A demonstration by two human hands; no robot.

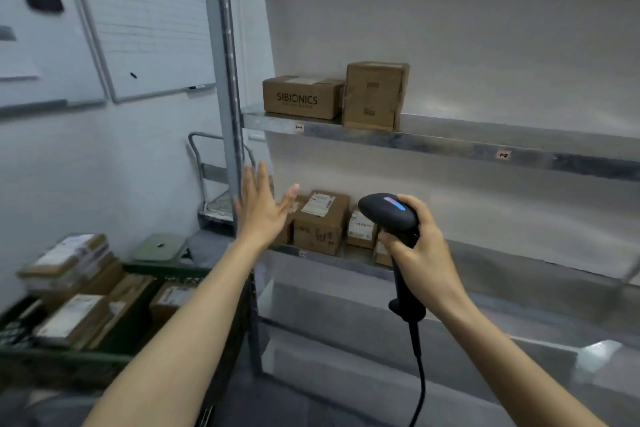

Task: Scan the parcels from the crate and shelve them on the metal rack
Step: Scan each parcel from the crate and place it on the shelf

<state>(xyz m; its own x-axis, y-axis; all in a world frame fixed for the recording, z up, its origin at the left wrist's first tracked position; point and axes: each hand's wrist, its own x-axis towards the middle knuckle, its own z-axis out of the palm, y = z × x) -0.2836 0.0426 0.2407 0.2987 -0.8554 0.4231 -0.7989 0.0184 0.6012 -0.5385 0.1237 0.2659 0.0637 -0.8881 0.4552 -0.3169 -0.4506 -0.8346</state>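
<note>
My right hand [420, 250] grips a black corded barcode scanner [389, 213] by its handle, its head lit blue and red, in front of the metal rack [450, 146]. My left hand [261, 206] is raised with fingers spread and holds nothing, just left of the lower shelf's parcels [322, 222]. On the upper shelf stand a SIBIONICS box [301, 97] and a taller brown box [375, 95] side by side. The dark green crate [69, 355] at the lower left holds several labelled cardboard parcels [74, 317].
The rack's grey upright post [225, 73] stands between crate and shelves. Whiteboards [145, 35] hang on the left wall. A trolley [214, 198] and a pale green scale [159, 248] sit behind the crate. The shelves stretch bare to the right.
</note>
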